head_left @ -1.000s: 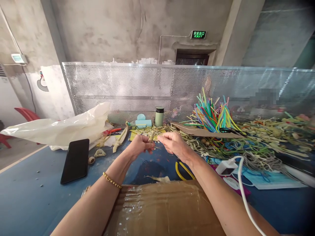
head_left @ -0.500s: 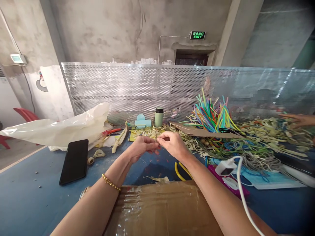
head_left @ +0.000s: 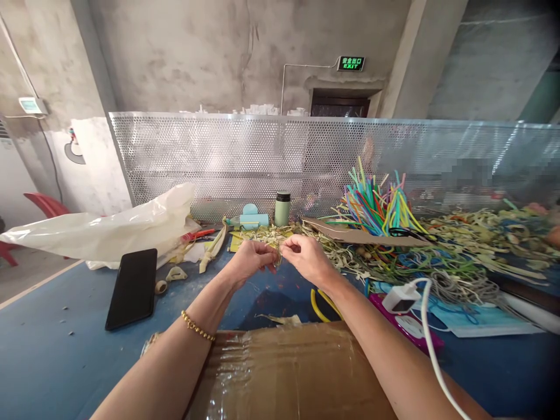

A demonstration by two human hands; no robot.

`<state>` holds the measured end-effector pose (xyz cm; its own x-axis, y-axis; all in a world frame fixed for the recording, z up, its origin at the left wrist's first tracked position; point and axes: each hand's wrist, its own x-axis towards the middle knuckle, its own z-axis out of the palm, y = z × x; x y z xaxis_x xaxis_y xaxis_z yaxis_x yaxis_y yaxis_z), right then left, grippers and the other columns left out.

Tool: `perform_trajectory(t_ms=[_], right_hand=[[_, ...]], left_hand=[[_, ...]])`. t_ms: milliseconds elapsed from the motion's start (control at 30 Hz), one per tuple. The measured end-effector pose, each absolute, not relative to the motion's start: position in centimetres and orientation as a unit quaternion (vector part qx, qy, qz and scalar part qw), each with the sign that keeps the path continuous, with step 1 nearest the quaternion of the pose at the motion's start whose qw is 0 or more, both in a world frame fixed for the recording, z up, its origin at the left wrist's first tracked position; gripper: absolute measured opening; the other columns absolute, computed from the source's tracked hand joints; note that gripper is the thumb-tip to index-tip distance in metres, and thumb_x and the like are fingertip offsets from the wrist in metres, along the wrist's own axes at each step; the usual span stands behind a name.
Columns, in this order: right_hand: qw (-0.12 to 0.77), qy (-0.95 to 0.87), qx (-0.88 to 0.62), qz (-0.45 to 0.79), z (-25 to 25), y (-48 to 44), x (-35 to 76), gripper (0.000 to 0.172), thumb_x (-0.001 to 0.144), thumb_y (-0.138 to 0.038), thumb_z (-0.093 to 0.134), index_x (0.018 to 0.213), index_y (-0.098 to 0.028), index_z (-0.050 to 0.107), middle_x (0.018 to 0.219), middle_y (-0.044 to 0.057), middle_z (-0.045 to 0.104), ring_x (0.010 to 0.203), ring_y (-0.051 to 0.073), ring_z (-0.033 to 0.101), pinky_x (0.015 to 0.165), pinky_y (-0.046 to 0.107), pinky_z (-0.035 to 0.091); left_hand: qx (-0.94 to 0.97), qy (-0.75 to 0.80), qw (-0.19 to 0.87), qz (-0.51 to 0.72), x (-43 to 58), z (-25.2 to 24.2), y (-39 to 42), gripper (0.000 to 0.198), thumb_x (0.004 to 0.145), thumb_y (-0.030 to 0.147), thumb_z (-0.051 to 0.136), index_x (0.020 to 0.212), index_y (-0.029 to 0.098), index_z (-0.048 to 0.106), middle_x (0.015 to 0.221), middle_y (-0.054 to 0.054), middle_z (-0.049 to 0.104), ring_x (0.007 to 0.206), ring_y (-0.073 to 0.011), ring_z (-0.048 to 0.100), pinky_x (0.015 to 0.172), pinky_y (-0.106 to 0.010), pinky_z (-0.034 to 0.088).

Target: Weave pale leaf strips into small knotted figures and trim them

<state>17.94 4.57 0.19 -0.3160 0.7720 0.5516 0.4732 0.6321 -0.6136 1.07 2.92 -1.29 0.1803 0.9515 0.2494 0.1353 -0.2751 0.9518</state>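
My left hand and my right hand are close together over the middle of the blue table, both with fingertips pinched. Between them is something small and thin that I cannot make out against the pale strips behind. A gold bead bracelet circles my left wrist. Just beyond the hands stands a green jar with a black lid. In front of me, under my forearms, lies a brown cardboard box covered with clear tape.
At the left are a black phone and a plastic bag. Colourful strips, a cardboard piece, tangled cords, a white charger and a blue mask lie at the right. A perforated metal screen stands behind.
My left fingers have shifted slightly and curled, parting a little from my right fingertips. At the far right, another person's hand has pulled back from the strips toward the frame edge.
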Motion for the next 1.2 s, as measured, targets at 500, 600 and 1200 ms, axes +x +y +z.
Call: perform_trajectory(t_ms=[500, 600, 1200], right_hand=[[0.442, -0.752, -0.439, 0.215, 0.3, 4.7, 18.1, 0.012, 0.075, -0.026, 0.059, 0.068, -0.017, 0.062, 0.054, 0.001, 0.061, 0.049, 0.015, 0.056, 0.048, 0.025, 0.040], [0.449, -0.754, -0.434, 0.204, 0.4, 4.7, 18.0, 0.011, 0.075, -0.026, 0.060, 0.068, -0.017, 0.061, 0.057, 0.002, 0.063, 0.050, 0.014, 0.055, 0.049, 0.025, 0.040], [0.412, -0.769, -0.453, 0.184, 1.1, 4.3, 18.5, 0.027, 0.079, -0.027, 0.057, 0.054, -0.019, 0.048, 0.048, -0.001, 0.055, 0.046, 0.011, 0.045, 0.048, 0.025, 0.031]], left_hand=[[0.588, 0.406, 0.476, 0.512, 0.9, -1.1, 3.0, 0.010, 0.063, 0.010, 0.068, 0.073, 0.012, 0.069, 0.055, 0.001, 0.061, 0.049, -0.0087, 0.053, 0.052, -0.023, 0.040], [0.581, 0.396, 0.496, 0.510, 0.8, -0.9, 2.8, 0.007, 0.066, 0.016, 0.071, 0.070, 0.011, 0.069, 0.057, -0.001, 0.062, 0.050, -0.0092, 0.054, 0.052, -0.023, 0.040], [0.704, 0.428, 0.384, 0.417, 0.7, -0.7, 2.5, 0.004, 0.069, 0.016, 0.066, 0.065, 0.014, 0.065, 0.054, 0.001, 0.061, 0.050, -0.0099, 0.054, 0.050, -0.021, 0.036]])
